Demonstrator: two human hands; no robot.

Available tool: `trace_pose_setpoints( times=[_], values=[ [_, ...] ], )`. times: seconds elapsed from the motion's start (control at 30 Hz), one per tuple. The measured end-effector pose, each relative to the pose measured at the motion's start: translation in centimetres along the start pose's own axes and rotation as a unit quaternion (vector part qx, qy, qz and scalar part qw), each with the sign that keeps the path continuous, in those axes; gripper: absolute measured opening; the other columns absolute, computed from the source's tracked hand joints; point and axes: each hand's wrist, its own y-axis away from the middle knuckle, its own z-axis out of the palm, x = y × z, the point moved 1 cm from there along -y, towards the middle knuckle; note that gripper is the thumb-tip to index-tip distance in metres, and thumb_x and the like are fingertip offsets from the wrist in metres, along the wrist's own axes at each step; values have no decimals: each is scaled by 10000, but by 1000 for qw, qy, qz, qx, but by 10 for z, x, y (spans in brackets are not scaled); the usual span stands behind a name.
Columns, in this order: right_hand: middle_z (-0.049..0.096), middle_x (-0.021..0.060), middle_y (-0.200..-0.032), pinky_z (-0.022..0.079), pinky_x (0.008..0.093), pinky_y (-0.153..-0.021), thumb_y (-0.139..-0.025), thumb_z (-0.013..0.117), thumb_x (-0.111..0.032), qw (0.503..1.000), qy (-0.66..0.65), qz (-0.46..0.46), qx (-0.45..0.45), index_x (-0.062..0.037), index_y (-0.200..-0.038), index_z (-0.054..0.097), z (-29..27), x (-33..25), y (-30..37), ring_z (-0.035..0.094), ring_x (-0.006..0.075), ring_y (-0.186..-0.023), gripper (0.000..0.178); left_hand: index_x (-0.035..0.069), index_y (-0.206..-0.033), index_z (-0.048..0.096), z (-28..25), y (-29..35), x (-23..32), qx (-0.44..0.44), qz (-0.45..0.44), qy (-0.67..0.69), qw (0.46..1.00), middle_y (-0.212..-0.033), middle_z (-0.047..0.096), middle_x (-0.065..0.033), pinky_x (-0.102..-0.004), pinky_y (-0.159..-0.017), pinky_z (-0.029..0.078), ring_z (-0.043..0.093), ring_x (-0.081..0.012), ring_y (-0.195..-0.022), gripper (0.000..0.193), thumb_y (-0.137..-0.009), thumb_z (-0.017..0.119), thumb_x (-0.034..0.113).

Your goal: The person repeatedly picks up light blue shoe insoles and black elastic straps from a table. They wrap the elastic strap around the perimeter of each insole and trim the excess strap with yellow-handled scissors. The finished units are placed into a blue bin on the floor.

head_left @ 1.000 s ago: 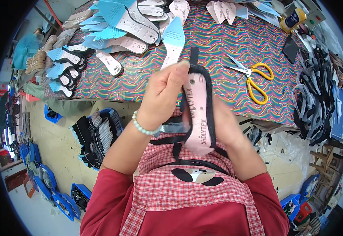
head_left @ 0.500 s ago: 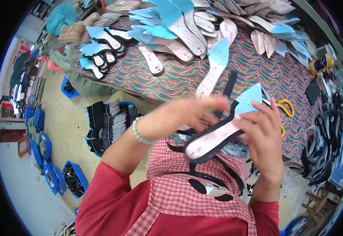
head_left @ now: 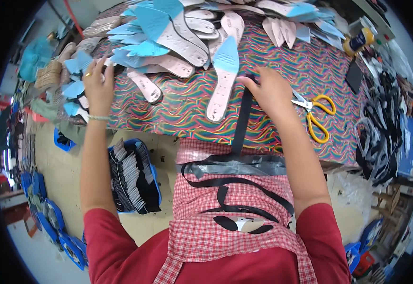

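Observation:
My left hand (head_left: 98,87) reaches to the stack at the table's left, its fingers curled over an insole (head_left: 79,62) with a light-blue toe; the hand covers much of it. Black-edged insoles (head_left: 73,110) lie just below that hand. My right hand (head_left: 272,92) bends over the table, thumb and forefinger closed at the upper end of a black strip (head_left: 243,120). That strip runs down over the table edge onto my lap. Left of it lies a single pink insole (head_left: 219,97) with a blue toe. Yellow-handled scissors (head_left: 309,107) lie open beside my right forearm.
More insoles (head_left: 180,45) are heaped at the back. A yellow bottle (head_left: 359,41) and a dark flat phone-like object (head_left: 354,75) are at the right, near bundled black strips (head_left: 381,128). Below the table, a blue basket (head_left: 155,182) holds stacked dark pieces.
The black-edged insole has left my lap area. My left hand has moved out to the left stack, and my right hand has moved forward to the black strip. The view has shifted.

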Motion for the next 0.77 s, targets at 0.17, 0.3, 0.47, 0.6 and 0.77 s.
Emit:
trace_pose_setpoints(
  times=[0.17,0.3,0.47,0.6,0.77],
  values=[
    [644,151,-915,509,399,-718,-856,643,-279,997,-65,22,-20,31,-960,611,6,-5,4,644,268,-806,329,4,-1229,546,52,28,201,-216,-88,263,936,-881,637,-114,-280,-684,465,555,-125,-748,448,-873,645,257],
    [637,81,-894,514,293,-661,-893,596,-100,867,-494,61,12,22,-1019,602,-29,-8,49,620,151,-742,175,16,-1339,424,70,34,244,-239,-72,219,943,-994,611,-100,-273,-742,470,575,-126,-875,557,-854,661,151],
    [630,42,-918,512,210,-630,-912,585,-74,681,-705,195,-29,-5,-1030,597,-57,-7,105,599,88,-725,138,86,-1468,153,15,56,265,-257,-207,739,588,-943,500,-39,-245,-758,470,558,-104,-855,811,-830,648,13],
    [637,33,-874,512,221,-660,-899,608,-72,674,-718,165,-45,-10,-1003,596,-54,-19,115,601,87,-712,121,42,-1398,279,-25,67,281,-298,-297,782,460,-1072,566,-107,-306,-736,523,609,-159,-905,619,-866,595,50],
    [612,42,-1021,500,226,-750,-897,603,-59,567,-811,71,-125,-34,-1027,596,-52,-17,120,603,91,-864,133,-5,-1076,581,-40,76,271,-392,-350,766,370,-960,651,-80,-306,-714,539,642,-162,-848,243,-898,584,161]
  ],
)
